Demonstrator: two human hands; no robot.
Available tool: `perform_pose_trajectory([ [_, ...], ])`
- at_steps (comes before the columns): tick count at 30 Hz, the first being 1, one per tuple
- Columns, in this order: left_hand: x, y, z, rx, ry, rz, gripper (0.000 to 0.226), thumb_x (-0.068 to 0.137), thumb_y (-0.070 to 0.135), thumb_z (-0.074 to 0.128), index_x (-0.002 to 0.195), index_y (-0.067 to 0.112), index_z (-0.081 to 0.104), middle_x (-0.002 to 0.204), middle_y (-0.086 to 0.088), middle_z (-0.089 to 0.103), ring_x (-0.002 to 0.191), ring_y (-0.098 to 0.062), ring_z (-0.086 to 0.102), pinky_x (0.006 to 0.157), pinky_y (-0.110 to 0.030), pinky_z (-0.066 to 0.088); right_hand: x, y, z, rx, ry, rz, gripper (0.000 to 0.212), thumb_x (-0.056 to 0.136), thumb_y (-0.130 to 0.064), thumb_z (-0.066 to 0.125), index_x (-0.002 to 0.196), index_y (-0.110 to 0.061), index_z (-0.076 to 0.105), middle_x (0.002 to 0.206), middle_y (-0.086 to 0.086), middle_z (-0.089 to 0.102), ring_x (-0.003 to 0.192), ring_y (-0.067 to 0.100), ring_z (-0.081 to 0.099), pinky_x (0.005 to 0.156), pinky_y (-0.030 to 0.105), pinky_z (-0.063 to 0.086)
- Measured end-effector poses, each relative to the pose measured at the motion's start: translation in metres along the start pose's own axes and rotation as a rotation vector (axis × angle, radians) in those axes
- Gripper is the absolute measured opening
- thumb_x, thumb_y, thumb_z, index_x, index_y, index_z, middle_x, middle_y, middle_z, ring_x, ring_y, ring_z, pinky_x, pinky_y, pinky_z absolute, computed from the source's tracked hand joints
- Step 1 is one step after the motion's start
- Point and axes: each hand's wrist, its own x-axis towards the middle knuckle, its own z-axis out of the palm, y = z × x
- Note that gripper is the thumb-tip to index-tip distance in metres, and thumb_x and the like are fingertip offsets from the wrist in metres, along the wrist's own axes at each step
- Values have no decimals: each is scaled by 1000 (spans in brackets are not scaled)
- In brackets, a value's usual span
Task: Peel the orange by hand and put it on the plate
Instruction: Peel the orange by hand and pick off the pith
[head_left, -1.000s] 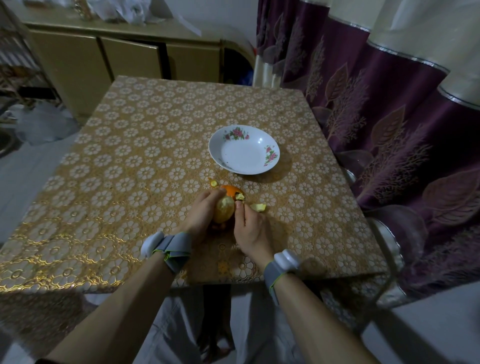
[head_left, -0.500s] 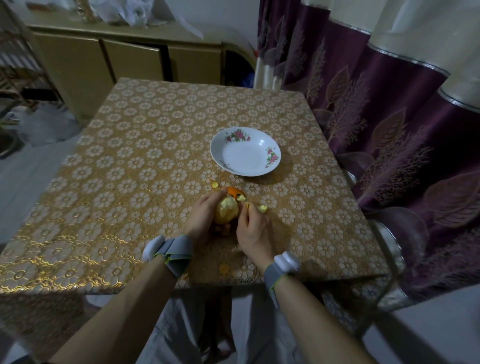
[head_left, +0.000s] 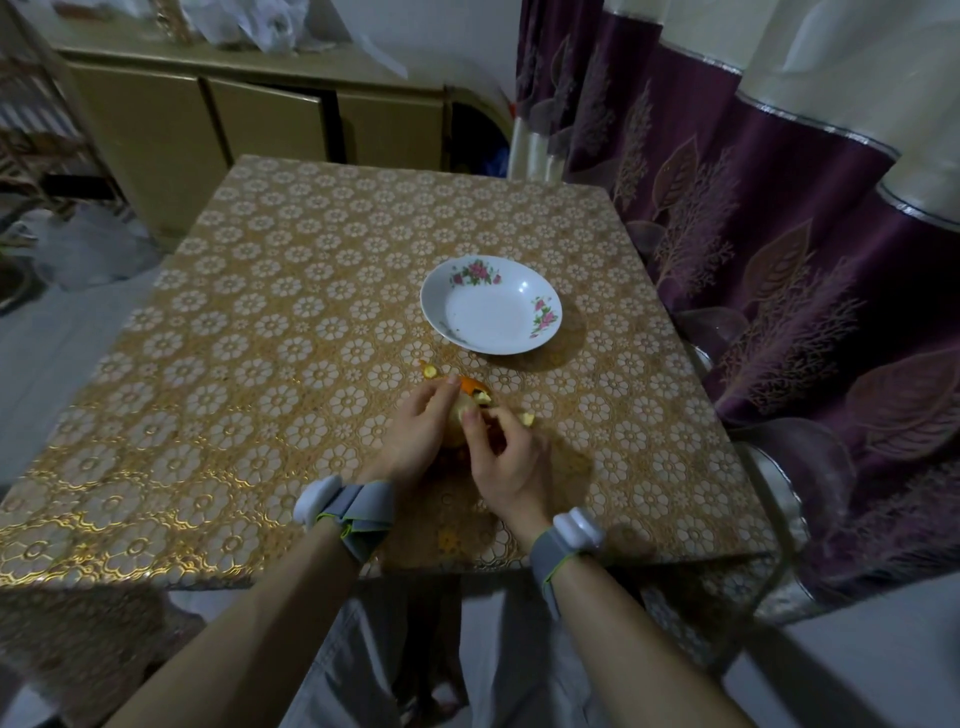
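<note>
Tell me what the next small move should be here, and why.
Probably the right hand, thumb on the fruit, should pull away the orange rind strip on the far side of the half-peeled pale orange, which the left hand grips. That rind is not yet off, and the white flowered ceramic plate holds no fruit, so placing seems premature.

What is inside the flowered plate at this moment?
No fruit: the plate shows a bare white inside with printed flowers, and nothing covers it. The orange sits between the left hand and right hand, mostly hidden by them.
</note>
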Motion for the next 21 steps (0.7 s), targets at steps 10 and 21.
perform_pose_trajectory([
  [10,-2,-7,6,171,93,164,41,96,48,54,95,8,61,84,6,62,78,-10,59,73,-29,48,-1,6,-2,2,-1,-19,30,95,-27,57,67,-30,44,52,-13,43,54,-2,49,48,12,33],
  [21,3,-8,7,182,130,96,23,91,40,63,97,17,62,95,2,65,90,-17,63,82,-38,52,-1,8,-3,-92,-47,-67,32,92,-9,54,72,-24,35,55,-14,31,49,1,43,46,13,31],
])
